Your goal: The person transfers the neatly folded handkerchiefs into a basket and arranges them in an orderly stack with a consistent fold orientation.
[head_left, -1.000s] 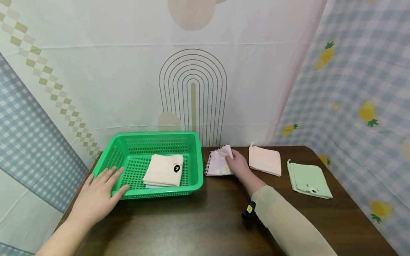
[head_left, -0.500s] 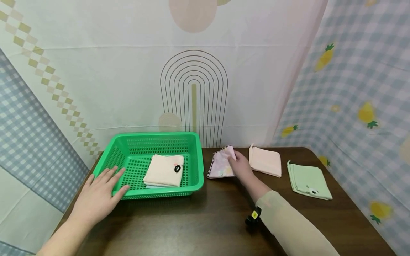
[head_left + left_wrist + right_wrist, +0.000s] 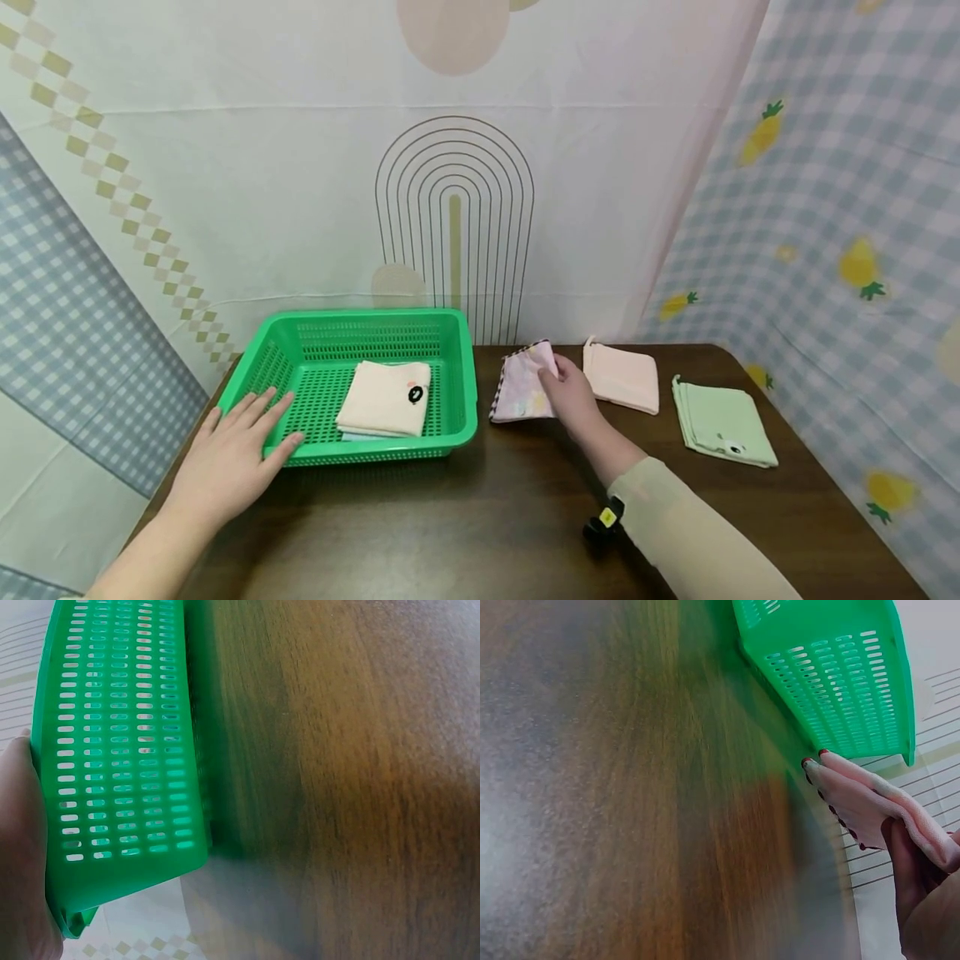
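Note:
My right hand [image 3: 576, 402] pinches a folded lilac towel [image 3: 522, 383] with a dark checked edge, thumb on one side and fingers behind. In the right wrist view the folded towel [image 3: 870, 801] is held up off the table, beside the green basket [image 3: 840, 690]. My left hand [image 3: 228, 462] rests on the front left corner of the green basket [image 3: 352, 454], its fingers spread and straight over the rim. Inside the basket, a folded cream towel [image 3: 381, 398] with a black round mark lies over a light blue one [image 3: 360, 437].
Right of the lilac towel lie a folded pale pink towel [image 3: 621, 379] and a folded green towel [image 3: 727, 423]. All this stands on a dark wooden table [image 3: 420, 533]. A patterned cloth [image 3: 300, 192] hangs right behind the table's far edge.
My right hand has shifted slightly right and nearer with the lilac towel, widening the gap to the basket. My left hand has kept its place on the basket's corner.

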The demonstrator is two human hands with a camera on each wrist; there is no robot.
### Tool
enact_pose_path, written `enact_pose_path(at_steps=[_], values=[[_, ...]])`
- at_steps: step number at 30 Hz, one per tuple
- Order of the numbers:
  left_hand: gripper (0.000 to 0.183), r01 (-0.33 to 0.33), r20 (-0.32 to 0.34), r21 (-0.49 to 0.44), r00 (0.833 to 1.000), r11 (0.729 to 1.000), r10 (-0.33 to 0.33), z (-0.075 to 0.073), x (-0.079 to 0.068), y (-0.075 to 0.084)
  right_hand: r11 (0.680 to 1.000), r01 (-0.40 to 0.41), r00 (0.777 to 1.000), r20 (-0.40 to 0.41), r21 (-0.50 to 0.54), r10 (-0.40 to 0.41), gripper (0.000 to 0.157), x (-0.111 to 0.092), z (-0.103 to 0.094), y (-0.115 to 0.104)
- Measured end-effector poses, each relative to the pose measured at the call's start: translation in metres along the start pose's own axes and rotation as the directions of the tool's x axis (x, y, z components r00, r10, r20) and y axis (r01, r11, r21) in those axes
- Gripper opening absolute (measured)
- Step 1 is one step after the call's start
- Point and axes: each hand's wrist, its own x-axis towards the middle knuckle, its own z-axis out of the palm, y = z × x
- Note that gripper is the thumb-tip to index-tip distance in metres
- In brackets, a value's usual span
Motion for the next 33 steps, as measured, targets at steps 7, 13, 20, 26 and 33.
enact_pose_path(at_steps=[7,13,20,26,33], values=[[0.072,-0.002,0.006,0.010,1.000,1.000,0.002,0.000,0.001,-0.002,0.997,-0.014,1.000,-0.013,0.081,0.015,0.044,-0.005,-0.007,-0.004],[0.071,-0.003,0.002,0.004,1.000,1.000,0.003,0.000,0.001,-0.002,0.997,-0.013,0.999,-0.032,0.071,0.015,0.044,-0.008,-0.013,-0.007],[0.071,-0.004,0.004,0.003,1.000,1.000,0.004,0.000,0.001,-0.003,0.996,0.001,0.999,-0.044,0.090,0.003,0.043,-0.012,-0.014,-0.013],[0.071,0.003,0.004,0.003,1.000,1.000,-0.003,-0.002,0.001,-0.001,0.994,0.005,0.999,-0.038,0.111,-0.001,0.044,-0.016,-0.016,-0.020],[0.071,-0.003,0.000,0.002,1.000,1.000,0.003,-0.001,0.001,-0.001,0.980,0.002,0.999,-0.037,0.197,0.006,0.045,-0.022,-0.018,-0.032]])
